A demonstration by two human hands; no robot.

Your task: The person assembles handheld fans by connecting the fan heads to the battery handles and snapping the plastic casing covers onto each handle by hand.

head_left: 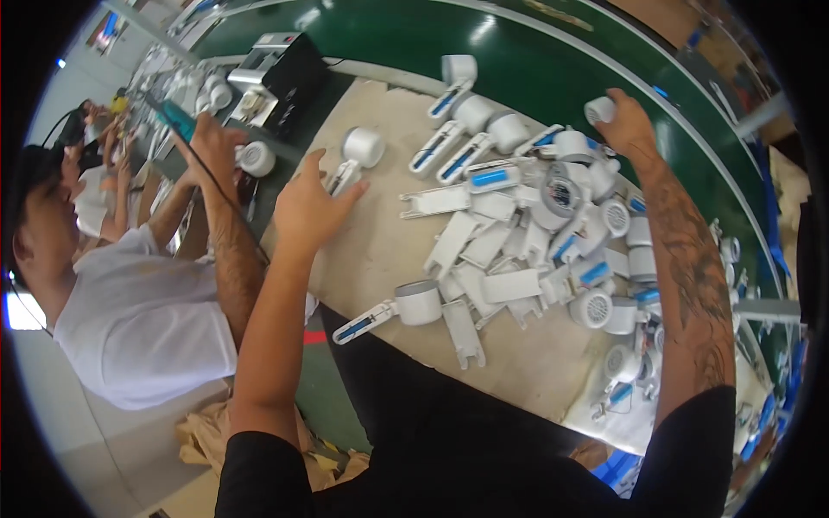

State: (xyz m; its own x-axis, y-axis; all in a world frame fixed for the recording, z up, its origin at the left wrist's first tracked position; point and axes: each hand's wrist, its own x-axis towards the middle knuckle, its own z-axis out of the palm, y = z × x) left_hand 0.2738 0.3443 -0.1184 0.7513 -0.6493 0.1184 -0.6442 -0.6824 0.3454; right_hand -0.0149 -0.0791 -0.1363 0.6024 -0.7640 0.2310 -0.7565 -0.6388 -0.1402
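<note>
My left hand is spread with thumb and fingers apart, beside a white handheld fan body. The fan's handle lies between the thumb and fingers, with no clear grip on it. At the far right, my right hand is closed around a white round fan head, above the far side of the pile. Between my hands lie several open fan bodies with blue batteries in their handles, and loose white handle covers. One more fan body rests near the table's front edge.
The pile sits on a beige-covered table. Beyond it runs a green conveyor belt with a metal rail. A black and silver machine stands at the back left. A co-worker in white, holding a teal tool, sits close on my left.
</note>
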